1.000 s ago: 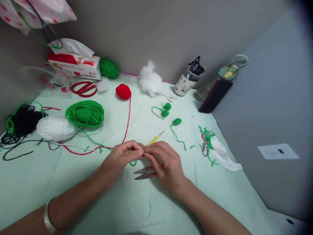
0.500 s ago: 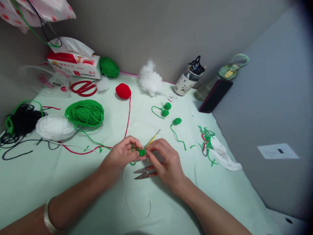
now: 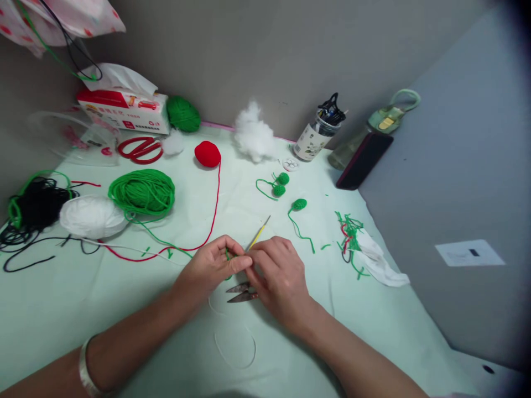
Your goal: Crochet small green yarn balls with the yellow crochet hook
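My hands meet above the table's middle, fingertips together. My left hand (image 3: 215, 262) is closed in a pinch, its thumb reaching over to the right fingers; the small green crochet piece seen there earlier is now covered. Green yarn (image 3: 227, 255) shows by the left fingers. Closed beside it, my right hand (image 3: 280, 271) grips a yellow crochet hook (image 3: 258, 235), whose metal end points up and right; its other end is hidden. Under the hands lie thread snips (image 3: 243, 297), blades to the left, handles partly covered by the right hand.
Left are green yarn (image 3: 143, 192), white yarn (image 3: 93, 216), black yarn (image 3: 39, 207) and red scissors (image 3: 141, 150). Behind stand red yarn (image 3: 208, 154), white stuffing (image 3: 254, 135) and a pen jar (image 3: 313, 138). Right lie crocheted green pieces (image 3: 298, 205), yarn scraps (image 3: 350, 232) and a phone (image 3: 365, 161).
My left thumb has come across to the right fingertips, covering the green crochet piece. The right fingers have drawn closer together, and the view has shifted slightly.
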Tool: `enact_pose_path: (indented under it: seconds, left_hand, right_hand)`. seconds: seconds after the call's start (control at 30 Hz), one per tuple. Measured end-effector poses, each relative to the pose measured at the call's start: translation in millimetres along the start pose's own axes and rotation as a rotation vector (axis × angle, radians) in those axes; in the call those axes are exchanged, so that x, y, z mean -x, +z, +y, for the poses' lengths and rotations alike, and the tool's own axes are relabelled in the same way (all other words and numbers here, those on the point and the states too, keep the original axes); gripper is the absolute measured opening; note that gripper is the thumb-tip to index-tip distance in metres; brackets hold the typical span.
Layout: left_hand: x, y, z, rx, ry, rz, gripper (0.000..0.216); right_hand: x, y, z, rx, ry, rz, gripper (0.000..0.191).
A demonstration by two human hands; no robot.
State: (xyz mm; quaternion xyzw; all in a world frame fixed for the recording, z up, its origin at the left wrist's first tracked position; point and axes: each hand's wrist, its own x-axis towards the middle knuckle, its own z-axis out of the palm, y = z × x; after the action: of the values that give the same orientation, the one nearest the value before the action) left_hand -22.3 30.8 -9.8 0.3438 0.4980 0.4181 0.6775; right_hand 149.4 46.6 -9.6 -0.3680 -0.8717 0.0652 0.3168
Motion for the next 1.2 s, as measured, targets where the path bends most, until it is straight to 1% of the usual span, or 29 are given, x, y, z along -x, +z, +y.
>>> enact_pose_path:
  seconds: [0.07, 0.17, 0.27, 0.37, 0.5, 0.67, 0.83, 0.93, 1.0, 1.07, 1.1, 1.13, 1.17, 1.2]
  left_hand:
    - [-0.2, 1.3, -1.7, -0.012, 0.004, -0.004, 0.030]
    - [0.2, 1.4, -4.4, -0.008, 0.002, -0.018, 0.027]
    - [1.1, 0.3, -5.0, 0.038, -0.031, -0.011, 0.022]
    - [2.1, -0.4, -3.7, 0.096, -0.057, 0.005, 0.018]
    - [1.7, -2.5, -4.5, 0.072, -0.057, -0.001, 0.016]
    - [-3.2, -7.6, -9.4, 0.102, -0.003, -0.035, 0.023]
    - [-4.5, -9.0, -5.2, 0.144, -0.021, -0.008, 0.027]
    - [-2.7, -9.6, -1.9, 0.142, -0.013, -0.019, 0.026]
    - [-1.4, -10.8, -1.0, 0.133, -0.029, -0.037, 0.026]
    - [-0.2, -12.6, -0.7, 0.116, -0.056, -0.046, 0.026]
    - [0.4, -13.5, -0.6, 0.110, -0.066, -0.043, 0.026]
    - [1.0, -14.3, -0.5, 0.107, -0.069, -0.035, 0.026]
    - [1.6, -14.9, -0.4, 0.111, -0.067, -0.024, 0.026]
    - [2.2, -15.4, -0.3, 0.119, -0.060, -0.012, 0.025]
  right_hand:
    - [-0.6, -0.2, -0.9, 0.012, -0.022, 0.002, 0.016]
    - [-1.2, -1.9, -0.4, -0.056, 0.025, -0.007, 0.015]
    - [-0.6, -3.7, 1.6, -0.120, 0.071, -0.026, 0.013]
    - [0.6, -4.0, 4.2, -0.153, 0.118, -0.053, 0.012]
    - [1.7, -3.2, 7.1, -0.163, 0.139, -0.064, 0.010]
    - [-0.2, -6.8, 8.1, -0.149, 0.126, -0.036, 0.012]
    - [-3.5, -13.9, 11.2, -0.062, 0.131, 0.052, 0.019]
    - [-4.7, -19.3, 16.3, -0.059, 0.156, 0.033, 0.020]
    - [-5.9, -25.9, 19.8, -0.100, 0.214, -0.061, 0.020]
    - [-7.6, -34.7, 21.6, -0.197, 0.281, -0.246, 0.016]
    - [-8.5, -39.3, 21.3, -0.267, 0.302, -0.375, 0.008]
    - [-9.3, -43.3, 20.0, -0.313, 0.282, -0.505, 0.012]
    - [-9.9, -46.5, 17.9, -0.322, 0.230, -0.628, 0.023]
    - [-10.2, -48.7, 15.1, -0.301, 0.176, -0.702, 0.030]
